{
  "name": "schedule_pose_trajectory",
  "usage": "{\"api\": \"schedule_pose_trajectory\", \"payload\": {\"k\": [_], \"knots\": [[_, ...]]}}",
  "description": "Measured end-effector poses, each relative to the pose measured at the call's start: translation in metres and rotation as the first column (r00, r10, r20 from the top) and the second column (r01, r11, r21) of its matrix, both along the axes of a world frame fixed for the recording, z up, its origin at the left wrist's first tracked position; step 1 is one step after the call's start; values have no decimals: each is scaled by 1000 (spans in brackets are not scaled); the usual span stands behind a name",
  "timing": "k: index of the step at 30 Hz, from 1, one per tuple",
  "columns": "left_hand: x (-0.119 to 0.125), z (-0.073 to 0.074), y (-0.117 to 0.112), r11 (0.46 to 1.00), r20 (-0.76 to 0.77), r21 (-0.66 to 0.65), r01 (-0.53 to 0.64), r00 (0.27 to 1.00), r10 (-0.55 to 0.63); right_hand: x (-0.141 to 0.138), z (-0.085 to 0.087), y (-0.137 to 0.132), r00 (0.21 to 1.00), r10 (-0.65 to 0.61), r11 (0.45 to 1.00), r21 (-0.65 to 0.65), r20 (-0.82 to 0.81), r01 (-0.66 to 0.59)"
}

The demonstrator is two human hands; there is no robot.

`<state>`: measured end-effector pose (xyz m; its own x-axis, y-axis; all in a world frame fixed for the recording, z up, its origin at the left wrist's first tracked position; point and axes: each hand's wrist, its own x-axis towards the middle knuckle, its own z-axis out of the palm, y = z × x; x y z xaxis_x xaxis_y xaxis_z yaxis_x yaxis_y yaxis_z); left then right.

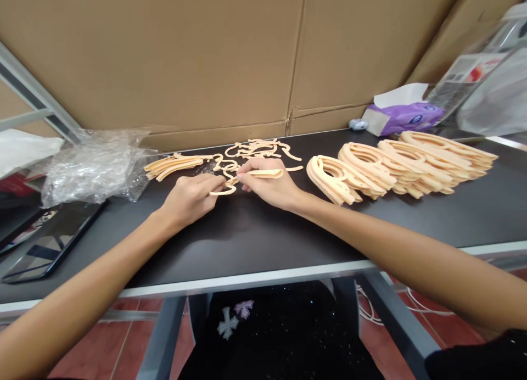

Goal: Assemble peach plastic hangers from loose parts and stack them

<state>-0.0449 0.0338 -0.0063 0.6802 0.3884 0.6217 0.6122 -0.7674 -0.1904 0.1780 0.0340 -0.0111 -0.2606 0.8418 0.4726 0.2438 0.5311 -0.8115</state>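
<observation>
My left hand [191, 196] is closed around a cream-coloured curved strip [224, 192], whose hooked end sticks out past the fingertips. Close beside it, my right hand [269, 186] pinches a narrow, flat cream piece [265, 173] with a rounded end, much as one holds a pen. The tips of both hands nearly meet, and the exact contact between the two pieces is hidden by my fingers. Just beyond the hands lies a loose tangle of thin cream curved strips [261, 145]. A small bundle of straighter cream strips [175, 165] rests to the left.
Stacks of cream ring-shaped pieces [349, 168] line the right side of the black table [255, 242]. Behind them sits a purple tissue pack [411, 118]. Crumpled clear plastic [94, 163] and a dark phone-like slab [53, 242] lie on the left. Cardboard [185, 56] closes off the back.
</observation>
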Motion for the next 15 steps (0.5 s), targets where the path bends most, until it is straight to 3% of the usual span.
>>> {"api": "schedule_pose_trajectory", "payload": {"k": [5,11,15], "knots": [[-1,0,0,1000,11,-1,-2,1000,2,-6,-4,1,984,22,976,-208,-176,-59],[2,4,-4,998,65,45,-34,997,31,-11,-3,-2,966,26,962,-258,-255,-94],[5,7,-4,996,112,-11,-88,990,89,-13,4,-2,945,-26,912,-396,-326,-112]]}}
